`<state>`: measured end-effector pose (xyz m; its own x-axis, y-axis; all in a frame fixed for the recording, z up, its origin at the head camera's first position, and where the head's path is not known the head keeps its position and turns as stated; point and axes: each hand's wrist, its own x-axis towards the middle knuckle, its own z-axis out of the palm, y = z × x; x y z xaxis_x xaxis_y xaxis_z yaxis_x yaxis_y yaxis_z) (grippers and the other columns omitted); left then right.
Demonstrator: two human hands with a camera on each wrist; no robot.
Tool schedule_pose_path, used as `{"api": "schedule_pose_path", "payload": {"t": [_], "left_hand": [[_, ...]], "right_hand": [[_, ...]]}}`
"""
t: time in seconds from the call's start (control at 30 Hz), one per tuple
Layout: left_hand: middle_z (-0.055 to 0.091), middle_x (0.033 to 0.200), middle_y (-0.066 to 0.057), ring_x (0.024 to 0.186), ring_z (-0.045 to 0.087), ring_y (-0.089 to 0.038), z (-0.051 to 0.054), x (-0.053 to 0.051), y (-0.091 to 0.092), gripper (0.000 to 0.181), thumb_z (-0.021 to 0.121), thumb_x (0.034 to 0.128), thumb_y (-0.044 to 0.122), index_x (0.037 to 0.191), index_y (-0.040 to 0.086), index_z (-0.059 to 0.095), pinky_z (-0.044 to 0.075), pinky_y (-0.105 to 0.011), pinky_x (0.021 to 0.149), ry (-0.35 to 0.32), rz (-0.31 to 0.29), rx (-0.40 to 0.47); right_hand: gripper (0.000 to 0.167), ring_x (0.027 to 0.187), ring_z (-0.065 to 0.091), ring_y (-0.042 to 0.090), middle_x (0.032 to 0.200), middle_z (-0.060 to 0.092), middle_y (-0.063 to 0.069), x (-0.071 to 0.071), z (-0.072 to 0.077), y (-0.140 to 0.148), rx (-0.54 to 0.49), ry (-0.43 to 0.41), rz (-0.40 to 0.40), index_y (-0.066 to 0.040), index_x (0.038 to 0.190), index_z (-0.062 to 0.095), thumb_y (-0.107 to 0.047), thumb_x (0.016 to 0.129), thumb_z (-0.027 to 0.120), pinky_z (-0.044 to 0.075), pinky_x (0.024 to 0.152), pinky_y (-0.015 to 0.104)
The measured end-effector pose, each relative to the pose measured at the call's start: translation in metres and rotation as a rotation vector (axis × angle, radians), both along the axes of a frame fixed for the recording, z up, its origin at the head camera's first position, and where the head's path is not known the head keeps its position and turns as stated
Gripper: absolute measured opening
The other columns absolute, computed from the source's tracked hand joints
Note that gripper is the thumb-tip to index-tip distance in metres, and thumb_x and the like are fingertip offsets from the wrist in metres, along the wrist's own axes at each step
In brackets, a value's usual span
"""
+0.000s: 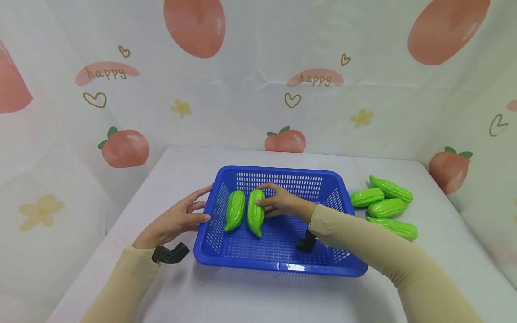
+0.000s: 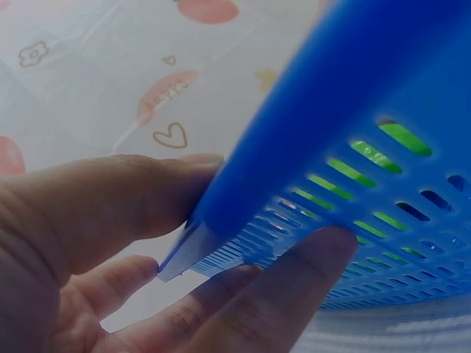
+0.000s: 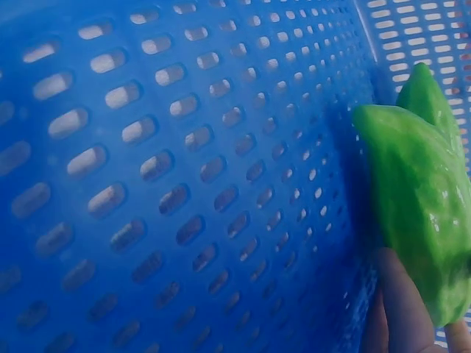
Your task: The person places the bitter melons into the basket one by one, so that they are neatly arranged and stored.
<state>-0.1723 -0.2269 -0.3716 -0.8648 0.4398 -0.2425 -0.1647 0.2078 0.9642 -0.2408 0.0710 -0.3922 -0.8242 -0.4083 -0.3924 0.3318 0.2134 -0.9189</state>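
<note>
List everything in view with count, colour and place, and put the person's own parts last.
Tabletop: one, white, lower part of the head view
Basket: one, blue, on the tabletop
Gourds inside: two, green, side by side in the basket's left half
Gourds outside: four, green, right of the basket
Backdrop: sheet count unclear, white with printed fruit, behind the tabletop
Sleeves: two, beige, lower left and right
Wrist devices: two, black, one per sleeve end
Left hand: one, gripping the basket's left rim
Right hand: one, holding the right inside gourd
</note>
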Motion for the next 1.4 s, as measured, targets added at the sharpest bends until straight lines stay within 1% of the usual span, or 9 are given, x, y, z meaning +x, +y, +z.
{"api": "schedule_pose_path", "payload": {"t": [0.13, 0.33, 0.43, 0.57, 0.77, 1.03, 1.27, 1.4], "left_hand": [[0.034, 0.150, -0.026, 0.111, 0.063, -0.033, -0.0003, -0.0003, -0.0004, 0.088, 0.069, 0.0891, 0.015, 0.156, 0.028, 0.013, 0.053, -0.051, 0.092, 0.002, -0.003, 0.002], [0.033, 0.150, -0.028, 0.112, 0.063, -0.035, -0.0005, -0.0004, -0.0003, 0.088, 0.068, 0.0898, 0.015, 0.156, 0.025, 0.012, 0.053, -0.052, 0.091, 0.010, -0.011, 0.000], [0.033, 0.150, -0.027, 0.112, 0.063, -0.035, -0.0001, -0.0001, 0.0002, 0.087, 0.068, 0.0897, 0.015, 0.156, 0.027, 0.013, 0.053, -0.051, 0.091, 0.005, -0.010, 0.002], [0.033, 0.150, -0.027, 0.113, 0.063, -0.034, -0.0005, 0.0001, 0.0002, 0.087, 0.068, 0.0900, 0.015, 0.156, 0.027, 0.013, 0.053, -0.051, 0.091, 0.002, -0.010, 0.002], [0.032, 0.150, -0.027, 0.112, 0.063, -0.034, 0.0006, 0.0000, 0.0000, 0.087, 0.068, 0.0902, 0.014, 0.156, 0.026, 0.012, 0.053, -0.051, 0.091, 0.003, -0.019, 0.007], [0.033, 0.149, -0.029, 0.111, 0.064, -0.034, 0.0005, -0.0006, -0.0001, 0.088, 0.068, 0.0899, 0.014, 0.156, 0.026, 0.012, 0.053, -0.051, 0.091, 0.008, -0.014, 0.005], [0.036, 0.149, -0.024, 0.111, 0.063, -0.033, 0.0009, -0.0003, 0.0001, 0.087, 0.068, 0.0898, 0.014, 0.155, 0.029, 0.014, 0.053, -0.050, 0.091, -0.011, -0.004, 0.009], [0.035, 0.150, -0.024, 0.111, 0.063, -0.033, 0.0010, 0.0000, 0.0001, 0.086, 0.068, 0.0903, 0.015, 0.156, 0.029, 0.013, 0.053, -0.050, 0.092, -0.011, -0.006, 0.008]], "right_hand": [[0.054, 0.101, 0.067, 0.035, 0.121, 0.058, 0.023, 0.0001, -0.0024, -0.0026, 0.003, 0.000, -0.001, -0.011, 0.142, 0.041, -0.003, 0.093, 0.061, 0.056, 0.086, 0.048], [0.051, 0.105, 0.065, 0.038, 0.127, 0.054, 0.024, 0.0002, -0.0045, -0.0051, -0.003, -0.017, 0.000, -0.010, 0.141, 0.043, -0.004, 0.094, 0.060, 0.057, 0.084, 0.048], [0.049, 0.108, 0.064, 0.039, 0.129, 0.053, 0.024, 0.0008, -0.0045, -0.0063, -0.002, -0.025, -0.006, -0.010, 0.141, 0.043, -0.005, 0.094, 0.060, 0.057, 0.083, 0.049], [0.048, 0.107, 0.064, 0.037, 0.130, 0.052, 0.023, 0.0009, -0.0038, -0.0082, 0.000, -0.034, -0.018, -0.010, 0.140, 0.044, -0.005, 0.095, 0.060, 0.058, 0.082, 0.048], [0.048, 0.102, 0.066, 0.033, 0.125, 0.055, 0.020, -0.0007, -0.0047, -0.0094, -0.004, -0.046, -0.038, -0.012, 0.140, 0.045, -0.005, 0.095, 0.060, 0.058, 0.082, 0.046], [0.047, 0.106, 0.064, 0.033, 0.131, 0.051, 0.020, -0.0025, -0.0054, -0.0103, 0.011, -0.054, -0.047, -0.014, 0.140, 0.047, -0.007, 0.095, 0.060, 0.058, 0.082, 0.046], [0.048, 0.107, 0.064, 0.032, 0.132, 0.051, 0.019, -0.0031, -0.0061, -0.0102, 0.024, -0.060, -0.048, -0.016, 0.140, 0.047, -0.009, 0.094, 0.061, 0.058, 0.081, 0.046], [0.048, 0.108, 0.064, 0.032, 0.133, 0.051, 0.018, -0.0033, -0.0066, -0.0095, 0.020, -0.061, -0.040, -0.016, 0.140, 0.047, -0.009, 0.095, 0.061, 0.058, 0.081, 0.046]]}}
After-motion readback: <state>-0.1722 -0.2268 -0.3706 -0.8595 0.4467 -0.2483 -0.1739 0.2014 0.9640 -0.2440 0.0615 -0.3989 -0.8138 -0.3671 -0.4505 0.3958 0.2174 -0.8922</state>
